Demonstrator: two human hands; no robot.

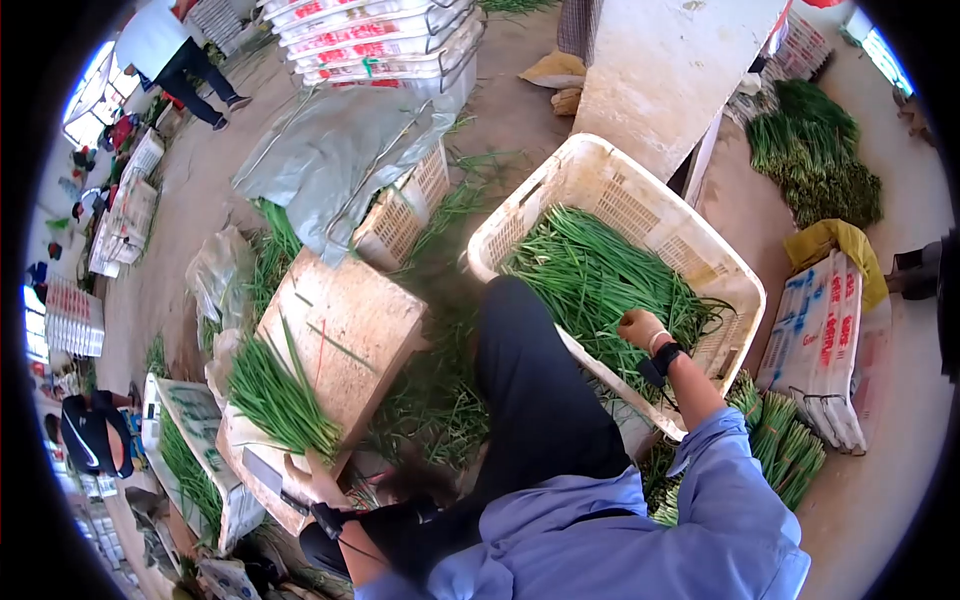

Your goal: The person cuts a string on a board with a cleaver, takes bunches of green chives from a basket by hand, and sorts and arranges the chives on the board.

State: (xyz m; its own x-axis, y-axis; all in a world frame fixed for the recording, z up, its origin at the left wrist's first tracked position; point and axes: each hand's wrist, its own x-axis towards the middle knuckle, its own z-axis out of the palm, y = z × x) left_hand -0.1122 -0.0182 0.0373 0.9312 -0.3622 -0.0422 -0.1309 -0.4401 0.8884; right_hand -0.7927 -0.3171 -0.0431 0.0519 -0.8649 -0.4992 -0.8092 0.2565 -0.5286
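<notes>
My left hand [316, 478] is closed round the base of a bunch of long green stalks [275, 395], which lies over a worn, pale block [335, 320]. Beside that hand is a grey flat piece [262, 470]. My right hand [640, 328] is at the loose green stalks [590, 275] inside a large cream plastic crate [725, 260]. Its fingers are curled; whether they grip any stalks is too small to tell. Both wrists carry black bands.
Grey plastic sheeting [340, 150] covers a crate ahead. Stacked white boxes [375, 40] stand behind it. Bundled stalks [790, 450] lie right of my body. A white box [815, 340] leans at the right. A person [165, 50] stands far left. Cut stalks litter the floor.
</notes>
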